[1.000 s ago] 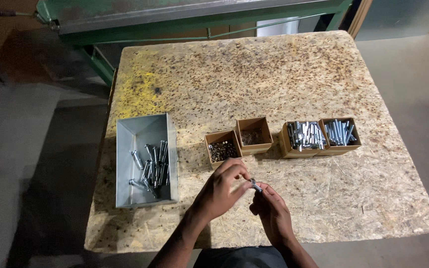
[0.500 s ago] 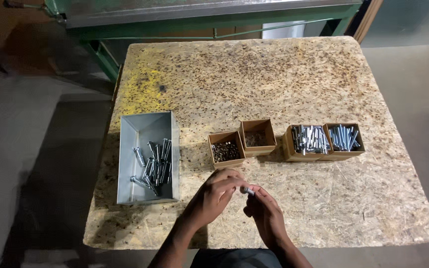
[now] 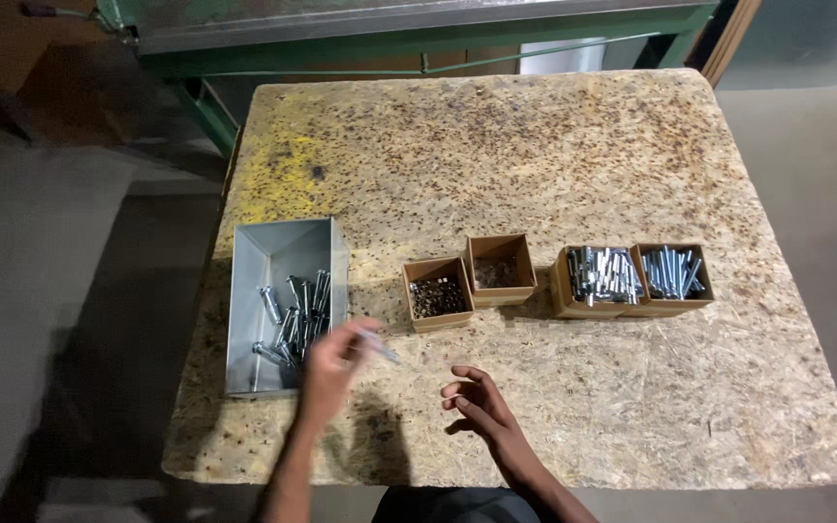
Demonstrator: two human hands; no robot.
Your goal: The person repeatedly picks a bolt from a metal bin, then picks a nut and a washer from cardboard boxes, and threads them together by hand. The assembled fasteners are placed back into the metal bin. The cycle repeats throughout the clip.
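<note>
Inspection found the left hand (image 3: 329, 366) raised just above the desk (image 3: 554, 145), beside the right wall of the grey metal tray (image 3: 286, 254). Its fingers were closed on a silver bolt (image 3: 378, 346), which projected to the right from the fingertips and pointed toward the small cardboard boxes. The hand was blurred, so the exact grip could not be made out.

The right hand (image 3: 477, 402) lay low over the desk, near the front edge, palm partly turned up. Its fingers were loosely curled and spread, and it held nothing. The two hands were apart, with bare chipboard between them.

The metal tray stood at the left side of the desk and held a loose heap of silver bolts (image 3: 297, 315) in its near half. To its right stood a brown box of small dark parts (image 3: 437, 295), touching a second brown box (image 3: 501, 270) set slightly farther back. Further right, two joined cardboard boxes (image 3: 632, 281) held silver bolts laid side by side.

A green metal frame (image 3: 418, 29) ran behind the desk.
</note>
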